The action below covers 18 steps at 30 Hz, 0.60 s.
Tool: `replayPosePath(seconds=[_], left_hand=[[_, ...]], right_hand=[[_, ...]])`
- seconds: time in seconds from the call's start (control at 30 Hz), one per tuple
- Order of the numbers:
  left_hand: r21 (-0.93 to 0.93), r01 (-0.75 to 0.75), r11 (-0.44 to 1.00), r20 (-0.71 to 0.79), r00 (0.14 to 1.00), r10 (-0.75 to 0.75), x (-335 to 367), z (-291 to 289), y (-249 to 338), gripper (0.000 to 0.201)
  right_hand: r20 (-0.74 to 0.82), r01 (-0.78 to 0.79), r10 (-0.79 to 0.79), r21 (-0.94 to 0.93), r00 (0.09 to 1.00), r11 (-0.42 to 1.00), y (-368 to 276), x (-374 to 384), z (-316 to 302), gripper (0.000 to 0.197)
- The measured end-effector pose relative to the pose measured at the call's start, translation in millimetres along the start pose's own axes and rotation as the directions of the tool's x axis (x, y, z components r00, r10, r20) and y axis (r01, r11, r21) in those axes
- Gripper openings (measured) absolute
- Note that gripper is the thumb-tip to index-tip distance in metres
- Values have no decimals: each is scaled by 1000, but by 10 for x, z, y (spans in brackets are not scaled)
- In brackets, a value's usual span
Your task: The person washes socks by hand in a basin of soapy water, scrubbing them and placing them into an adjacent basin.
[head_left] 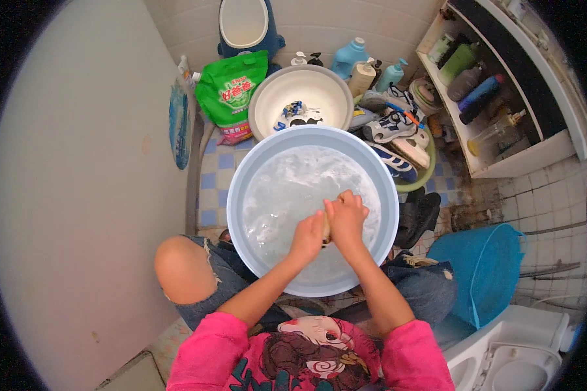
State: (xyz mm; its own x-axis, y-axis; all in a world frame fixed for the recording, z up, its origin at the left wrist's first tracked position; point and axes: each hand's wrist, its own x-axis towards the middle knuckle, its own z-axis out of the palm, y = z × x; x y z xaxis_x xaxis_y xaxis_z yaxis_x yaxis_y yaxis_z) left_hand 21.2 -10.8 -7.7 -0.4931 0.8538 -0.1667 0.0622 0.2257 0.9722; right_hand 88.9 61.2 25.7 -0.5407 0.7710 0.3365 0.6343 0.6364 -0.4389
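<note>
bathroom tiles (208, 181) lie around a blue tub (235, 215) of cloudy water (284, 186), over which the left hand (307, 238) and right hand (348, 220), fingers curled, grip a small tan thing (327, 231), probably light and slippery when wet, best held by its sides.

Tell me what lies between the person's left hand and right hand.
In the head view, a tan item, too hidden to identify, lies between the left hand and right hand.
</note>
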Motion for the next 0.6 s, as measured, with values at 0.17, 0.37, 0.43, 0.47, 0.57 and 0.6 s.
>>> replayPosePath(seconds=[0.17,0.37,0.43,0.47,0.57,0.6], left_hand=[[-364,229,903,-44,964,-262,91,-60,-30,43],[-61,149,987,-16,989,-150,-17,20,132,46],[-251,197,948,-13,978,-207,89,-121,-126,46],[-433,242,868,23,966,-257,128,-130,-226,46],[-162,118,980,16,993,-117,-20,39,116,47],[-37,-6,999,10,1000,6,-39,61,127,48]], right_hand=[[189,148,-130,-84,973,985,-172,-75,-77,25],[169,120,-86,-199,982,973,51,-10,-45,26],[64,301,-302,12,951,953,-199,-82,-71,29],[65,304,-304,12,951,953,-190,-60,-81,29],[130,92,-69,-176,989,980,43,92,-89,23],[128,90,-68,-178,989,980,73,59,-59,23]])
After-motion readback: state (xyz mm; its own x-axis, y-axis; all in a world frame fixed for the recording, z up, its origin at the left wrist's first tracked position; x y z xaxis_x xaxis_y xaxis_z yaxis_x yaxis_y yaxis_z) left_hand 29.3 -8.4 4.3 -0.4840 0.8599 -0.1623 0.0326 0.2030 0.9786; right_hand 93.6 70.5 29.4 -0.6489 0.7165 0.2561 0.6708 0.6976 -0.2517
